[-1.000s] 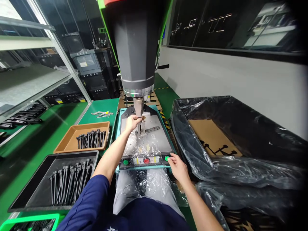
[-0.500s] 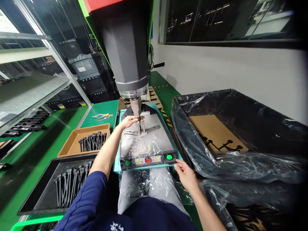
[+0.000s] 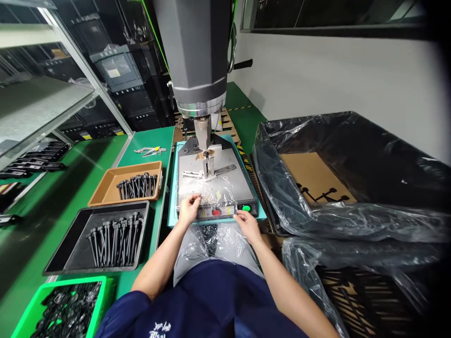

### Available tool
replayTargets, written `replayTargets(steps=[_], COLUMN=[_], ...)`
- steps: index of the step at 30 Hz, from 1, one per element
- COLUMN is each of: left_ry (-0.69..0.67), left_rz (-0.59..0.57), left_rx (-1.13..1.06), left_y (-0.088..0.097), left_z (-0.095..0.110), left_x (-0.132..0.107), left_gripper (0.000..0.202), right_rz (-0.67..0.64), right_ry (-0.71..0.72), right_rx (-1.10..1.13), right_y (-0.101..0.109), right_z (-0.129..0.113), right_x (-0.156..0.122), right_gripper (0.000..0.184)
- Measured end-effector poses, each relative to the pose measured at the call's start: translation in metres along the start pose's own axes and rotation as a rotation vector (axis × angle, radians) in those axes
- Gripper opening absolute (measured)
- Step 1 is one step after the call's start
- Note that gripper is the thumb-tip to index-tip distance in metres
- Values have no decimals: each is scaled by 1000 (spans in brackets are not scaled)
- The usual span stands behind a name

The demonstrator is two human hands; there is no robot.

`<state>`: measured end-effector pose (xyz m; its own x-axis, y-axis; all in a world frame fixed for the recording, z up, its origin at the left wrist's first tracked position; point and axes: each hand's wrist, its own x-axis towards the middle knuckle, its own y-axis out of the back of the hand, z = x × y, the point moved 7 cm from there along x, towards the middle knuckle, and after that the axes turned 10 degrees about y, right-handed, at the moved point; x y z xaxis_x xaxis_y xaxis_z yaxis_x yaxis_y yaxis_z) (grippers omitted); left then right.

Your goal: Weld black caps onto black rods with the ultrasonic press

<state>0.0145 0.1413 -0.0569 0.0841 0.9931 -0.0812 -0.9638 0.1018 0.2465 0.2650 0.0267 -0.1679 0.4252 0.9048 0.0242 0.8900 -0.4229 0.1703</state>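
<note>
A grey press machine (image 3: 197, 51) stands over a metal base plate (image 3: 234, 183) with a small fixture (image 3: 207, 162) holding a part under the horn. My left hand (image 3: 189, 209) rests at the front left of the control panel, fingers curled over clear plastic film (image 3: 207, 199). At the panel's front right, by the green button (image 3: 246, 208), my right hand (image 3: 247, 224) lies with its fingers loosely bent. A red button (image 3: 216, 212) sits between the two hands. Whether either hand pinches the film is unclear.
Left of the machine are a tan tray (image 3: 105, 183) and a black tray (image 3: 70, 244), both with several black rod parts, and a green bin (image 3: 24, 310) of black pieces. A plastic-lined box (image 3: 352, 141) stands to the right. Scissors (image 3: 150, 150) lie behind the tan tray.
My left hand has drawn back from the fixture under the horn to the front left of the control panel. My right hand shifted left toward the panel's front.
</note>
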Motion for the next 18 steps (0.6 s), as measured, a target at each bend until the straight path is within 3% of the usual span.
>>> replayTargets(steps=[3, 7, 12, 15, 18], left_ry=[18, -91, -273, -334, -411], left_rz=[-143, -259, -259, -345, -402], left_rx=[65, 206, 634, 868, 915], left_y=[-25, -49, -65, -70, -67], left_z=[-6, 16, 42, 35, 21], left_x=[-11, -2, 25, 26, 9], left_gripper=[25, 20, 25, 24, 20], right_rz=[-64, -114, -342, -268, -205], right_ry=[22, 53, -121, -222, -240], right_rx=[39, 125, 300, 357, 335], right_y=[-1, 3, -3, 1, -4], right_z=[-9, -31, -46, -50, -57], right_x=[-2, -3, 1, 13, 27], right_gripper=[44, 38, 41, 39, 35])
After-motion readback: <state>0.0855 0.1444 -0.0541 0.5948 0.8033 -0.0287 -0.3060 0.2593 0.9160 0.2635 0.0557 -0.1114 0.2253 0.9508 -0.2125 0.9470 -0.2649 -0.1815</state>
